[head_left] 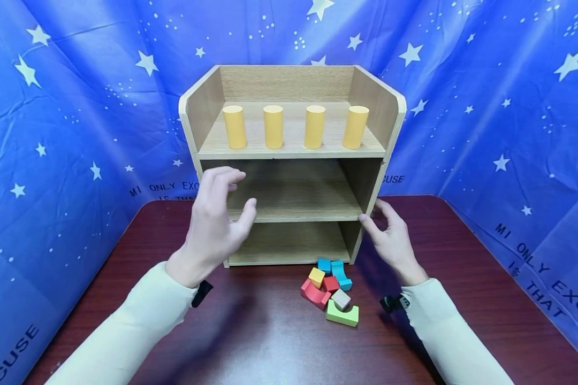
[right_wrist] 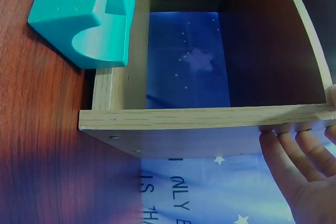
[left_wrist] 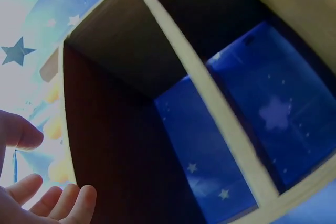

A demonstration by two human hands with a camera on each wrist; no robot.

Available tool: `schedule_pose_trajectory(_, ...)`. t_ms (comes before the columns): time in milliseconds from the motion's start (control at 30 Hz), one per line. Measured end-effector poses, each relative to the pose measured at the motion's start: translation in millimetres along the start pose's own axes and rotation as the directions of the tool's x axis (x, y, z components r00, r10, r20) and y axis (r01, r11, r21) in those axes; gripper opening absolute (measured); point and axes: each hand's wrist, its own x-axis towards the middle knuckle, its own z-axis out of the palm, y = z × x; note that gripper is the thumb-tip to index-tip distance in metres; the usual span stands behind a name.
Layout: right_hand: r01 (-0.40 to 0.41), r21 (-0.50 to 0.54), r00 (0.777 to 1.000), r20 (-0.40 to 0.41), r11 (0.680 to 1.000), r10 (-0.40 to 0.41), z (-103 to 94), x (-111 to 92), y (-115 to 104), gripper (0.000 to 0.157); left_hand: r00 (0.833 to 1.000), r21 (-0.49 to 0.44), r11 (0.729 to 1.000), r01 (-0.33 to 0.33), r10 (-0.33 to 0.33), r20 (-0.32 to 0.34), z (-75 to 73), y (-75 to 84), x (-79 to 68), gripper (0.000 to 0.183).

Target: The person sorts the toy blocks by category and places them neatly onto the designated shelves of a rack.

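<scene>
A wooden shelf unit (head_left: 289,189) stands on the table with several yellow cylinders (head_left: 273,128) upright in a row on its top board. My left hand (head_left: 214,211) hovers in front of the unit's left part, thumb and fingers spread apart with nothing between them. In the left wrist view its fingers (left_wrist: 84,203) appear near the top board's edge. At the unit's right side, my right hand (head_left: 394,239) holds the side panel (right_wrist: 220,118), thumb at the front edge and fingers (right_wrist: 281,153) against the outer face.
By the unit's lower right front lies a loose group of small blocks: a green arch (head_left: 343,315), a red curved block (head_left: 314,295), a blue curved block (head_left: 341,275), a yellow cube (head_left: 316,276) and others. Blue star-printed cloth (head_left: 501,117) surrounds the dark red table (head_left: 250,331).
</scene>
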Motion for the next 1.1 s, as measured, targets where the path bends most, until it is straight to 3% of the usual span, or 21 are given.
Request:
schedule_pose_trajectory(300, -0.008, -0.003, 1.0, -0.002, 1.0, 0.008, 0.2, -1.0, -1.9, 0.039, 0.995, -0.034, 0.999, 0.04, -0.036, 0.09, 16.6, 5.1, -21.1, 0.037)
schedule_pose_trajectory(433, -0.013, -0.015, 1.0, 0.002, 1.0, 0.013, -1.3, -2.2, -21.8, 0.038, 0.988, -0.047, 0.997, 0.067, -0.06, 0.142, 24.5, 6.9, -30.9, 0.036)
schedule_pose_trajectory(567, -0.008, 0.006, 1.0, 0.008, 1.0, 0.008, -0.4, -2.1, -16.6, 0.038, 0.98, -0.051, 0.994, 0.1, -0.09, 0.177, 32.3, 8.4, -40.5, 0.035)
schedule_pose_trajectory(667, -0.009, 0.019, 1.0, 0.007, 1.0, 0.009, 1.2, -1.6, -4.6, 0.038, 0.977, -0.05, 0.992, 0.116, -0.104, 0.188, 36.8, 10.5, -46.2, 0.035)
schedule_pose_trajectory(933, -0.004, 0.006, 1.0, 0.009, 1.0, 0.004, -3.0, -2.4, -40.8, 0.037, 0.976, -0.068, 0.99, 0.126, -0.111, 0.189, 48.5, 14.1, -60.9, 0.036)
schedule_pose_trajectory(1100, -0.016, -0.007, 1.0, 0.011, 1.0, 0.016, -4.4, -2.9, -44.6, 0.037, 0.972, -0.081, 0.986, 0.147, -0.129, 0.194, 56.3, 15.0, -70.5, 0.036)
